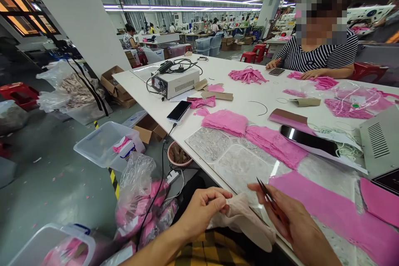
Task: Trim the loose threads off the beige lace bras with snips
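Note:
My left hand point(202, 208) pinches the upper edge of a cream fabric garment piece point(249, 222), which hangs over my lap at the table's front edge. A pair of thread snips point(268, 197) with dark pointed tips rests in my right hand point(293, 220), the tips pointing up and away from me. My right fingers wrap around its brownish handles, just right of the cream piece. Beyond my hands, stacked pink fabric pieces point(224, 122) and a second pink stack point(276, 145) lie on the table. A long pink fabric strip point(330, 203) stretches beside my right hand.
On the white table point(215, 66) are a grey power box point(182, 85), a phone point(179, 111), a black phone point(308, 139) and another grey box point(382, 137). Across sits a person in stripes point(324, 56). Bins point(109, 143) and bagged pink fabric point(140, 208) stand left.

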The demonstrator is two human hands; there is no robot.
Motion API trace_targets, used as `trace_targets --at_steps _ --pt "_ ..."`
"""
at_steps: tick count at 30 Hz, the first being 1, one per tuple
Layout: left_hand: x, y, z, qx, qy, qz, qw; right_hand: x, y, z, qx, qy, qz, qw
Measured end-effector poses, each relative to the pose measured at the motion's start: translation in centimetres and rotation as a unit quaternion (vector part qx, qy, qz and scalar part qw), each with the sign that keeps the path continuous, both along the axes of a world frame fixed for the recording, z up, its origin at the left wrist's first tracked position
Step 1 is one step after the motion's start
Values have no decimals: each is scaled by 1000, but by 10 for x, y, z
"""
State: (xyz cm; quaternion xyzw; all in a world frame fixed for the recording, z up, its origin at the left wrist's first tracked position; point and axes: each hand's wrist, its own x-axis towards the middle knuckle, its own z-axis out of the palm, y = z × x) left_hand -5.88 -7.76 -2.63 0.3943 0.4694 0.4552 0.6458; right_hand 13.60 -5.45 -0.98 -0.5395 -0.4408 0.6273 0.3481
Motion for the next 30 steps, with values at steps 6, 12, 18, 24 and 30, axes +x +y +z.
trace_targets --at_steps 6,12,18,24,30 --pt "1 -2 1 35 31 4 999 -15 -26 -10 -66 4 148 987" --pt "2 -5 1 75 71 -5 995 -22 -25 3 -104 2 130 986" --pt "3 -5 4 99 115 13 988 -18 -23 -1 -123 30 147 981" --pt "4 -9 3 151 156 12 976 -20 -23 1 -115 23 125 985" --pt "4 -9 -1 192 162 4 968 -21 -27 -4 -74 25 77 994"
